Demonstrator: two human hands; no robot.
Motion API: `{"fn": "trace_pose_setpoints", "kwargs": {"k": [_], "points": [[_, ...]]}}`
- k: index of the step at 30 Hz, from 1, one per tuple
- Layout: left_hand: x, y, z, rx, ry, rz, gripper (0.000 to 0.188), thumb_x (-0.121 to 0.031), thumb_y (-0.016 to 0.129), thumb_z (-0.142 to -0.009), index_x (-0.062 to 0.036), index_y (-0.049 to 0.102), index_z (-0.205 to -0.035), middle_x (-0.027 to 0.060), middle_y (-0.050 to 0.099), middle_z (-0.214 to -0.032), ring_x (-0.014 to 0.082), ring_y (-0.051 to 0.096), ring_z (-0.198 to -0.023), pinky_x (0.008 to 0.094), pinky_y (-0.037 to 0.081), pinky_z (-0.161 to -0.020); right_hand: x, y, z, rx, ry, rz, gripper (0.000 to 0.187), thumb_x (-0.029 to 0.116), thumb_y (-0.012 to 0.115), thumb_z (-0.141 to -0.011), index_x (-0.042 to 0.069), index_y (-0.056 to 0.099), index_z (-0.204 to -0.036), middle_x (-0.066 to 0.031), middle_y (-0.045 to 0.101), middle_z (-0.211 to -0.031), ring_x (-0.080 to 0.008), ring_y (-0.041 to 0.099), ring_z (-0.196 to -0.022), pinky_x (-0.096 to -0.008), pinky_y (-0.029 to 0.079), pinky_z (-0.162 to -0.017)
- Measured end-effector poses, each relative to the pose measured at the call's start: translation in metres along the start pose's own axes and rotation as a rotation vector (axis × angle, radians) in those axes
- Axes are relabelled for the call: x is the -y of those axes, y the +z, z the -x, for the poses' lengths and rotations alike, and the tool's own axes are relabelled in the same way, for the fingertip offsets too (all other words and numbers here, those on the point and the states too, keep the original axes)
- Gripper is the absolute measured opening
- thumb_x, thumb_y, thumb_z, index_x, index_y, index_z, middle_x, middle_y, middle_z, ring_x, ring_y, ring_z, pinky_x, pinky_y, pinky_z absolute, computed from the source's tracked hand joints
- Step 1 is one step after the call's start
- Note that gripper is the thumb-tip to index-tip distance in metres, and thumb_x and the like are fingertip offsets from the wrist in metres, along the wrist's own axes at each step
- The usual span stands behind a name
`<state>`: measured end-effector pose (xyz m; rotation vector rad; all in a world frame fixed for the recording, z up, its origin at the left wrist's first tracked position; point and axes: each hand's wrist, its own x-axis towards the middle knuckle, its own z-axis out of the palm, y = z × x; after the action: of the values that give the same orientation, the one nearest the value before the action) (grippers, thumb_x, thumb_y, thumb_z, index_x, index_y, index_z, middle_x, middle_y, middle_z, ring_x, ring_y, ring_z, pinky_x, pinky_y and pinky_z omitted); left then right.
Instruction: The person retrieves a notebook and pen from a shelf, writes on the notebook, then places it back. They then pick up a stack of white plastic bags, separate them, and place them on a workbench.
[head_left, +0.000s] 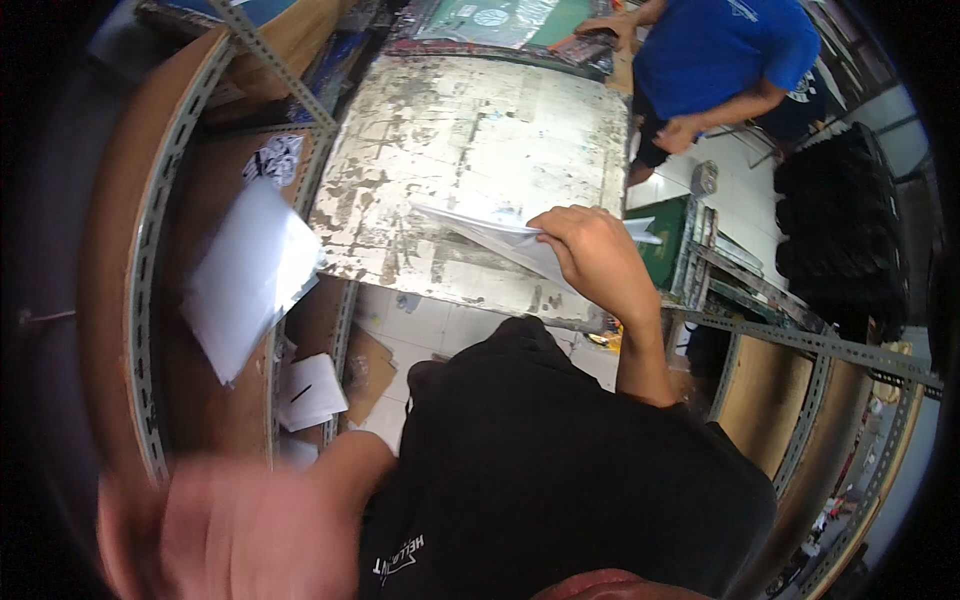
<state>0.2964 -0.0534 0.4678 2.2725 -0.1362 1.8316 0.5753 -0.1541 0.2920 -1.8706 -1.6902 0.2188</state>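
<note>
My right hand (pixel 592 250) is closed round a thin bundle of white sheets (pixel 480 226), held over the near edge of a paint-stained white table (pixel 400 140). The sheets stand nearly edge-on, their ends reaching out on both sides of my fingers. At the lower left my left hand (pixel 240 525) is smeared by motion, close to the camera and beside the shelf. I cannot make out its fingers or whether anything is in them. Nearby, a stack of white sheets (pixel 250 280) lies on the shelf's upper board.
A metal-framed wooden shelf (pixel 150 260) runs along my left, with loose papers (pixel 312 392) lower down. Beyond the table's right side stands a person in a blue shirt (pixel 720 60), one hand on a printing frame (pixel 500 30). More frames (pixel 740 260) and a shelf (pixel 770 390) are at right.
</note>
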Motion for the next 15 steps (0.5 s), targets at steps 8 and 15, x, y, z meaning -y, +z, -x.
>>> {"fn": "trace_pose_setpoints", "kwargs": {"k": [8, 15], "points": [[0.061, 0.148, 0.137, 1.059, -0.503, -0.497, 0.037, -0.016, 0.061, -0.095, 0.0046, 0.063, -0.126, 0.0141, 0.073, -0.088, 0.0319, 0.073, -0.079, 0.0431, 0.059, -0.072, 0.018, -0.013, -0.028, 0.01, -0.159, 0.281, 0.022, 0.0, 0.061, -0.084, 0.004, 0.074, -0.101, -0.0112, 0.073, -0.095, -0.0283, 0.066, -0.1, -0.047, 0.043, -0.104], [0.104, 0.101, 0.125, 0.659, -0.893, -0.32, 0.023, -0.013, 0.065, -0.092, -0.0079, 0.077, -0.11, 0.0189, 0.076, -0.09, 0.0376, 0.074, -0.08, 0.0469, 0.059, -0.074, 0.0, 0.012, -0.049, -0.799, -0.151, 0.266, 0.043, 0.009, 0.078, -0.09, 0.006, 0.063, -0.131, -0.0135, 0.061, -0.135, -0.0283, 0.057, -0.128, -0.0458, 0.037, -0.116]]}}
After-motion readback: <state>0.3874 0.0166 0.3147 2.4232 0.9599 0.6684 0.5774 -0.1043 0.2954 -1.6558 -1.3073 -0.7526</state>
